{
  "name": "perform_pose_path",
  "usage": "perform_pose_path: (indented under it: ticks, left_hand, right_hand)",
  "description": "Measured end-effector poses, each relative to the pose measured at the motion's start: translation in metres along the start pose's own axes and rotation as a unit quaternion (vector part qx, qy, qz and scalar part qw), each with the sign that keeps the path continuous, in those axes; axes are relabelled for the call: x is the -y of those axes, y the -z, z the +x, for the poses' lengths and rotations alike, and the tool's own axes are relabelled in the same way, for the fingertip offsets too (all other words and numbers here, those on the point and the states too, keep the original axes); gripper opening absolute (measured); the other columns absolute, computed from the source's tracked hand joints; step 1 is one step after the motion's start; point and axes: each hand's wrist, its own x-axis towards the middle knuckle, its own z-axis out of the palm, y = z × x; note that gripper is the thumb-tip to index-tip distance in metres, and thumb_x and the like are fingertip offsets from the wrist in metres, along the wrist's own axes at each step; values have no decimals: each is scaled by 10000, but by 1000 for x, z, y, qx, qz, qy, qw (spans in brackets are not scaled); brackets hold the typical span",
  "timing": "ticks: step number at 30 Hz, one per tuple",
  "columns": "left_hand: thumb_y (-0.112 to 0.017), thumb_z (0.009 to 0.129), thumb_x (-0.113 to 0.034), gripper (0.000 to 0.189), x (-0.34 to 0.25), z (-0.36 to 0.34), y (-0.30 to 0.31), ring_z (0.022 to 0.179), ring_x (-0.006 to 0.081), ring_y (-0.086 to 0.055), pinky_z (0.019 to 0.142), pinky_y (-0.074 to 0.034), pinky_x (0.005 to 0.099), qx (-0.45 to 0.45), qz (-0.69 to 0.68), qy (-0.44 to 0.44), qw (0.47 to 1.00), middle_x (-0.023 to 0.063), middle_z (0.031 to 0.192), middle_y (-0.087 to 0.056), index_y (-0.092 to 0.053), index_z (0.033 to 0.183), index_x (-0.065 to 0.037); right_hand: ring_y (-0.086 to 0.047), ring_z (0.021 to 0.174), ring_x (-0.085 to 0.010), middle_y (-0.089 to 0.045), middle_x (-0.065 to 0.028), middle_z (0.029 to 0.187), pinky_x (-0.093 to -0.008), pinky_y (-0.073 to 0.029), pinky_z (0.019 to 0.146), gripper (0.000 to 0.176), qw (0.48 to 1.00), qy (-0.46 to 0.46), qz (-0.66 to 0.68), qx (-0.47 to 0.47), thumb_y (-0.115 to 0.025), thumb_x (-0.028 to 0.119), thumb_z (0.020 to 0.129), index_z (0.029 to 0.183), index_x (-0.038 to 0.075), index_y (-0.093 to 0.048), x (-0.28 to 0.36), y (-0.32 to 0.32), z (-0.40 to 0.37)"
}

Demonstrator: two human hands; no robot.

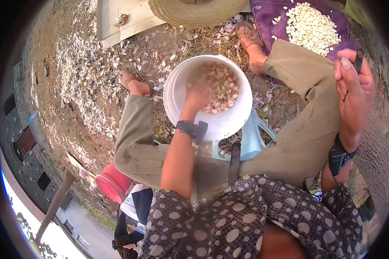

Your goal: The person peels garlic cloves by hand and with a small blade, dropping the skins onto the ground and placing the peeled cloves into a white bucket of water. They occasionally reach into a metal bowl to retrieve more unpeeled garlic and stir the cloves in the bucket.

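Observation:
A white bucket stands between my knees, with many garlic cloves lying inside it. My left hand reaches down into the bucket among the cloves; motion blurs its fingers, so their grip does not show. Out to the right, above my knee, my right hand is raised with its fingers closed around a small dark handle. No blade can be made out on it. Beyond that hand, a pile of pale peeled garlic cloves rests on a purple mesh sack.
A light blue plastic stool is beside the bucket. A straw hat lies by flattened cardboard at the top. Garlic skins litter the ground. A red bucket sits lower left, and a tree trunk stands at right.

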Motion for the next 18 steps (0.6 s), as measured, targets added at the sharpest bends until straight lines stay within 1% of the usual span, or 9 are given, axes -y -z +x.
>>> perform_pose_path:
  ticks: [1,2,3,8,10,11,14,16,18]
  left_hand:
    - [-594,938,-199,394,-6,-15,6,811,164,-661,666,-529,350,13,-37,-10,999,89,970,-680,-523,1299,-59]
    - [-591,941,-187,402,-7,-29,10,815,144,-654,655,-524,334,27,-73,-19,997,74,988,-670,-505,1312,-60]
    - [-584,933,-103,378,1,-40,11,817,153,-658,643,-517,300,55,-196,-50,978,77,1057,-662,-511,1302,-61]
    - [-604,916,-10,363,9,-90,3,770,122,-643,623,-501,247,45,-276,-157,947,72,968,-667,-526,1270,-36]
    - [-611,917,-14,357,13,-108,-2,754,111,-635,617,-496,235,21,-273,-212,938,66,942,-667,-531,1265,-34]
    - [-629,947,-74,319,16,-117,-4,733,101,-616,604,-491,239,13,-272,-248,930,57,930,-659,-547,1253,-40]
    - [-657,977,-179,238,8,-153,-9,606,77,-566,504,-447,229,13,-353,-268,896,29,829,-644,-599,1174,-59]
    - [-663,988,-270,235,8,-170,-10,519,57,-508,436,-392,217,7,-380,-266,886,10,753,-622,-624,1111,-73]
    - [-661,995,-342,266,5,-182,-11,453,42,-458,386,-342,209,-14,-401,-262,878,-9,686,-595,-640,1061,-85]
  right_hand:
    - [-347,591,30,-568,42,814,-153,-228,508,192,1000,2,1,-6,-608,183,1016,1138,39,-644,3,-5,-3]
    - [-347,592,31,-566,49,810,-153,-227,508,189,1000,8,7,6,-609,183,1015,1139,44,-645,4,-6,-7]
    - [-348,593,31,-564,56,805,-153,-227,508,187,1000,12,12,20,-610,183,1015,1140,49,-646,5,-7,-10]
    - [-380,611,28,-563,76,772,-163,-266,516,135,998,27,-7,59,-619,178,1010,1092,81,-667,15,-37,-30]
    - [-439,639,11,-568,72,760,-167,-342,555,103,994,23,-10,106,-615,149,1002,1053,70,-658,20,-49,-39]
    - [-457,648,3,-568,70,758,-170,-364,571,100,992,21,-14,127,-612,140,1001,1052,65,-652,20,-58,-46]
    - [-520,715,-34,-572,53,792,-196,-443,646,94,976,-4,26,216,-614,114,989,1050,44,-629,22,-91,-76]
    - [-520,753,-43,-569,38,843,-218,-455,664,144,970,68,16,232,-642,124,974,1076,26,-616,-3,-118,-99]
    - [-508,766,-44,-561,30,864,-224,-456,670,188,960,30,-34,277,-673,133,952,1084,15,-610,-5,-134,-124]
